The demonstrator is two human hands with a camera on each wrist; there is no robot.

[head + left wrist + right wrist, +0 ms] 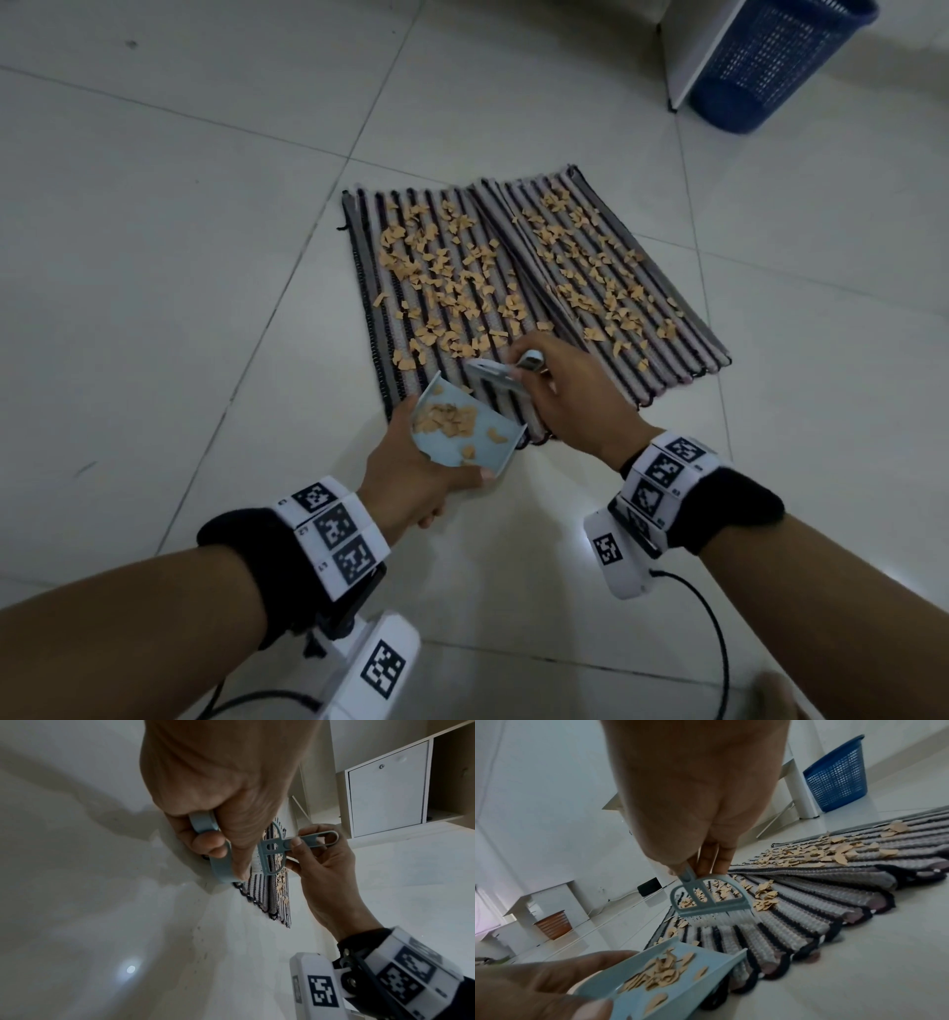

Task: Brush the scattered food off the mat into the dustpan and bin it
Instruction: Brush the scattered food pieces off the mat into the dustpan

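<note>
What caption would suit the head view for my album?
Right hand sweeps tan crumbs off a striped mat with a small brush into the left hand's blue dustpan.

Pale glossy floor tiles [169, 216] run in every direction, their grout lines crossing at angles. At two o'clock a white cabinet [386, 799] with a closed door and small knob stands against the wall. Over at nine o'clock a brown ribbed box [553, 925] sits low beside white furniture, and a dark block [649, 886] rests by the skirting.
</note>
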